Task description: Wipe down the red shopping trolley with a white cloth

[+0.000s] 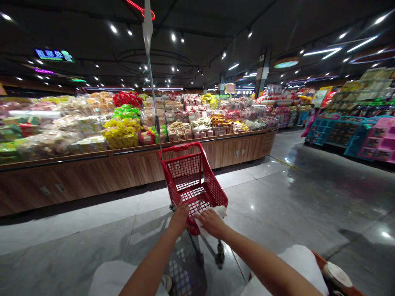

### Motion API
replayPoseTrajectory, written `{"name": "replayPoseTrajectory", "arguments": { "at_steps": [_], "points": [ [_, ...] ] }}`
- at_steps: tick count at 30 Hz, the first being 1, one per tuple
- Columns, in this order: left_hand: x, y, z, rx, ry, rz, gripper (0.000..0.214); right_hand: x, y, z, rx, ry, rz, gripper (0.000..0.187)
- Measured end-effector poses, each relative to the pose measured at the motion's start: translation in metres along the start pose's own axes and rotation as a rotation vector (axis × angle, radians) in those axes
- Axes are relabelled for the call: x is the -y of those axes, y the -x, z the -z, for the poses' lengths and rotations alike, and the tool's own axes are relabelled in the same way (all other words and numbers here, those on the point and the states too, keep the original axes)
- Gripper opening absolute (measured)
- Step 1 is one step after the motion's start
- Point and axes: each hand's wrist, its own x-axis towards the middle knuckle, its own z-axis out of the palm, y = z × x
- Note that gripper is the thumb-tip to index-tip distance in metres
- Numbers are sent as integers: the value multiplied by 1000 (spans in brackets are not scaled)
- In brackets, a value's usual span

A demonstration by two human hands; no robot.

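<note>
A small red plastic shopping cart (217, 190) with grid-patterned sides stands in front of me, its basket bare and its handle at the far end. My left hand (179, 216) holds the near left edge of the basket, fingers over the rim. At the near right corner, my right hand (210, 220) presses a crumpled white cloth (221, 211) against the rim. Part of the cloth sticks out past the fingers, and its exact material is hard to tell. A thin pole (152, 78) with a pale flag rises from the cart's handle end.
Behind the cart runs a long wood-panelled display counter (135, 168) piled with packaged snacks. Blue and pink racks (327, 129) stand at right. My white-clothed knees (298, 263) frame the bottom. Near the lower right corner is a brown object with a white round part (338, 274). Shiny grey floor (277, 205) surrounds the cart.
</note>
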Motion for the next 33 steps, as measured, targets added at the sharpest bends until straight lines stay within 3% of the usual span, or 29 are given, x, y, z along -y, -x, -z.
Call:
{"name": "replayPoseTrajectory", "arguments": {
  "at_steps": [3,5,8,10,12,15,17,19,22,24,26,28,31,33],
  "points": [
    [2,4,3,26,-2,39,74,-42,15,27,115,4,-7,34],
    [1,4,2,25,22,50,76,-72,28,43,122,30,-48,33],
    [-4,2,-5,8,48,60,71,-88,37,47,103,61,-61,35],
    [-8,1,-9,7,32,72,69,-71,35,33,69,78,-108,34],
    [-11,0,-11,16,1,81,67,-39,25,14,11,72,-150,35],
    [-12,3,-9,22,-28,86,61,13,4,-12,-64,31,-137,43],
    [-8,7,-4,22,-25,71,60,31,-7,-18,-77,11,-103,46],
    [-1,12,0,34,-15,33,64,26,-7,-13,-30,1,-68,45],
    [10,19,2,53,-22,-15,69,-19,14,9,70,31,-77,40],
    [13,21,-3,37,-24,-27,71,-51,33,24,53,68,-129,44],
    [11,19,-12,8,-17,-24,75,-67,45,30,25,77,-149,48],
    [2,14,-23,-13,-13,-15,77,-57,45,24,23,60,-133,48],
    [-19,7,-36,-5,-14,-3,77,-12,26,-4,-18,12,-91,50],
    [-31,7,-37,12,0,-4,83,15,16,-21,-133,-4,-195,50]
  ]
}}
